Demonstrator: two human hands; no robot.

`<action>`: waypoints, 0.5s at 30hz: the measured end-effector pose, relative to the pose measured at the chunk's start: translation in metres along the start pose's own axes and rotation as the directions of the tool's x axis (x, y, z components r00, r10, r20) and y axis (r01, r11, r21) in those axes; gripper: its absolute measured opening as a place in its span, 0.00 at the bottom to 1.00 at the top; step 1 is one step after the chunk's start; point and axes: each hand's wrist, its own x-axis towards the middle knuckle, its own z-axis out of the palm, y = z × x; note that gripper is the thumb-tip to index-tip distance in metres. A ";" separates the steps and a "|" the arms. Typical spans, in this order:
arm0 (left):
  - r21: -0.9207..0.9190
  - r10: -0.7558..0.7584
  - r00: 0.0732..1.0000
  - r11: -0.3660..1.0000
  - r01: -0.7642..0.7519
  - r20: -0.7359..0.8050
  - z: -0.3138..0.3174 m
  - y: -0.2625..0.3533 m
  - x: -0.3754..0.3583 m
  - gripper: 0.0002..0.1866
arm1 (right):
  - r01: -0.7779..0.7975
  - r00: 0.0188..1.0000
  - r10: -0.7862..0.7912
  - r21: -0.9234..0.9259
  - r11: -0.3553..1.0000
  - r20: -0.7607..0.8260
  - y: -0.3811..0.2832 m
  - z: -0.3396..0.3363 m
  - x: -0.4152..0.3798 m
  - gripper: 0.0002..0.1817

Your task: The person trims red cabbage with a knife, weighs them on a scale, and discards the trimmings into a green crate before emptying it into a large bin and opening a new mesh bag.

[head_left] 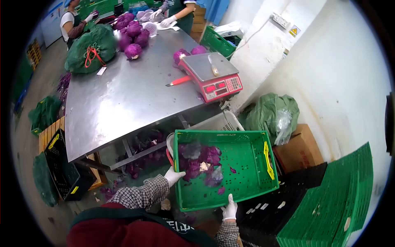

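A green plastic crate [242,168] with a yellow handle is held in front of me, tilted. Purple cabbage leaves [210,155] lie in its left part, with a few scraps spread over the bottom. My left hand [175,176], in a white glove, grips the crate's left wall near the front corner. At the near side, my gloved right hand [230,209] holds the rim with the thumb over it; its other fingers are hidden under the crate. Behind the crate, a pale plastic basket [218,121] is partly covered.
A metal table [135,103] bears purple cabbages [133,33], a green mesh sack [91,48], a red-handled knife [181,80] and a scale [212,68]. Stacked green crates [329,201] stand at right. Two people work at the far end.
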 end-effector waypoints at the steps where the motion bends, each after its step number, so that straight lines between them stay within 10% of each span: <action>1: -0.053 0.010 1.000 0.999 -0.011 -0.030 0.005 -0.002 0.020 0.42 | 0.008 1.000 -0.008 0.002 1.000 -0.025 0.007 -0.004 0.020 0.27; 4: 0.103 0.013 0.998 0.995 -0.019 0.057 0.008 -0.014 0.054 0.30 | 0.050 0.981 -0.044 0.027 0.998 -0.190 0.008 -0.007 0.040 0.16; 10: 0.156 0.049 0.996 0.986 -0.060 0.073 -0.003 0.030 0.018 0.19 | 0.347 0.935 -0.353 -0.133 0.928 -0.022 -0.051 0.029 0.076 0.10; 11: 0.247 0.308 0.935 0.905 -0.345 0.177 0.009 -0.015 0.079 0.19 | 0.347 0.938 -0.346 -0.116 0.931 0.028 -0.054 0.033 0.098 0.11; 13: 0.175 0.307 0.951 0.935 -0.307 0.028 0.022 -0.032 0.128 0.32 | 0.240 0.953 -0.221 -0.072 0.968 0.205 -0.062 0.049 0.142 0.10; 15: 0.386 0.216 0.965 0.886 -0.258 0.150 -0.010 0.008 0.110 0.40 | 0.215 0.974 -0.226 -0.463 0.860 0.032 -0.076 0.073 0.121 0.13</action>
